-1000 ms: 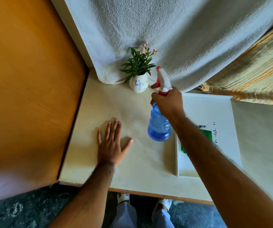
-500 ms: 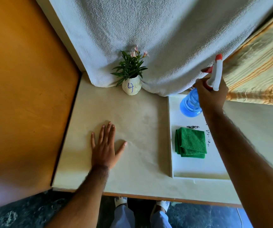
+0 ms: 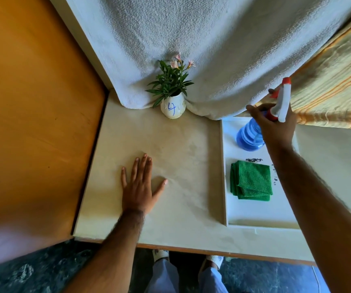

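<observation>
Green cloth (image 3: 251, 179) lies in tray (image 3: 254, 214) near gripped bottle (image 3: 248, 136).

The right grip (image 3: 276, 130) swings the spray bottle (image 3: 248, 137) over the white tray (image 3: 254, 214), leaving the vase (image 3: 172, 107) well to its left and baring the green cloth (image 3: 251, 179).

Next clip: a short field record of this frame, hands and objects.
right hand: grips the spray bottle by its neck, below the white and red head
spray bottle: blue, tilted, over the tray's far end; contact with the tray unclear
left hand: flat, palm down on the table
tray: white, holds a folded green cloth
vase: white, marked 4, with a plant, at the table's far edge
towel: white, hangs behind the vase
</observation>
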